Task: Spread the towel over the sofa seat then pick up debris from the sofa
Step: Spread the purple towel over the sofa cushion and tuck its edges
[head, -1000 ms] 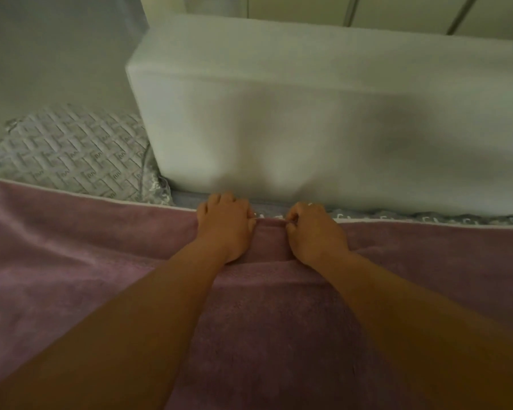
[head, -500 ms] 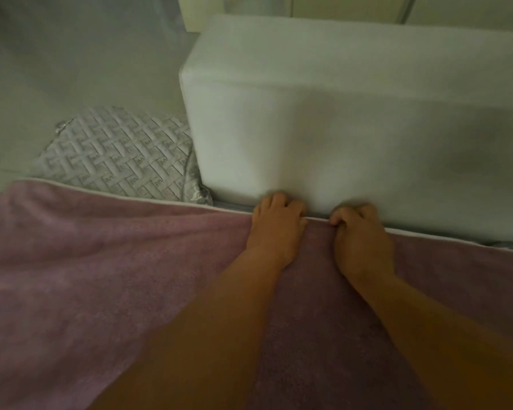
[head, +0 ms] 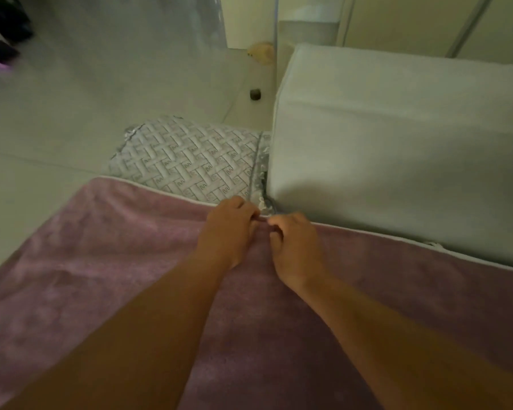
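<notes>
A mauve towel [head: 110,261] with a white hem lies spread over the sofa seat, filling the lower part of the view. Its far edge runs along the foot of the pale grey back cushion [head: 397,161]. My left hand [head: 227,232] and my right hand [head: 296,250] rest side by side at that far edge, near the cushion's left corner. Both have curled fingers pinching the towel's hem. A quilted, woven-pattern seat cover [head: 184,164] shows bare beyond the towel, left of the cushion. No debris is visible.
Pale floor [head: 71,99] lies to the left of the sofa. A dark object with something purple [head: 0,54] sits at the top left. A wall and a clear panel [head: 249,25] stand behind the sofa, with a small dark fitting [head: 255,94] near the cushion.
Both hands have slid left along the towel's far edge, from the cushion's middle to its left corner. The view has turned left, showing more floor.
</notes>
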Demonstrator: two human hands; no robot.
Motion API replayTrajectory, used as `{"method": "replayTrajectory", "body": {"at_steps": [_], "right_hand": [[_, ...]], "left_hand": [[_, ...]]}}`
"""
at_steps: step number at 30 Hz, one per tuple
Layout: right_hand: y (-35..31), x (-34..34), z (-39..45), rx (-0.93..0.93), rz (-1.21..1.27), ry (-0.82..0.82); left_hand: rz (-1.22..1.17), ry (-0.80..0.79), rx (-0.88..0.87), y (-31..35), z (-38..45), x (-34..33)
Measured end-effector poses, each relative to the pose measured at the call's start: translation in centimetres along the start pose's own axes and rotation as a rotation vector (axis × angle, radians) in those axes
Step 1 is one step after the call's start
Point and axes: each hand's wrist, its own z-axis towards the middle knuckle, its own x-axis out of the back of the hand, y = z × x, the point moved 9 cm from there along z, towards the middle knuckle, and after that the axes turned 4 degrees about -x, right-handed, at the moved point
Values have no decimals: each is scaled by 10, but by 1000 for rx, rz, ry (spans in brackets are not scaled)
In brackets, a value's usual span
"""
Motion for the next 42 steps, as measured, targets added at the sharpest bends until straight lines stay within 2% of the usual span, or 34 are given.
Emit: {"method": "replayTrajectory", "body": {"at_steps": [3,8,11,15,19,22,25,28,31,38,42], "right_hand": [[-52,-36,12,43,73,-87],[-93,-72,35,-8,40,-138],[-115,-89,49,-20,48,-84],[-114,-102,58,-88,48,38],[-104,-112,56,-181,46,93],[-112,-107,69,-197,98,149],[-117,-104,84,-162,143,220],[-118,-108,83,-87,70,296],[-120,-117,84,-16,35,302],[-115,-122,87,-19,31,272],[-110,-125,98,-80,-25,150]], "left_hand": [[58,5,40,-38,-9,17],[152,16,166,-111,-19,52],[138,-21,273,-155,-22,63],[110,-30,291,-181,-18,64],[121,52,297,-190,-19,64],[39,175,315,-190,-12,79],[20,284,315,-194,1,89],[12,304,323,-200,-1,74],[71,331,308,-203,-3,63],[34,195,340,-202,2,57],[119,46,331,-192,-1,46]]}}
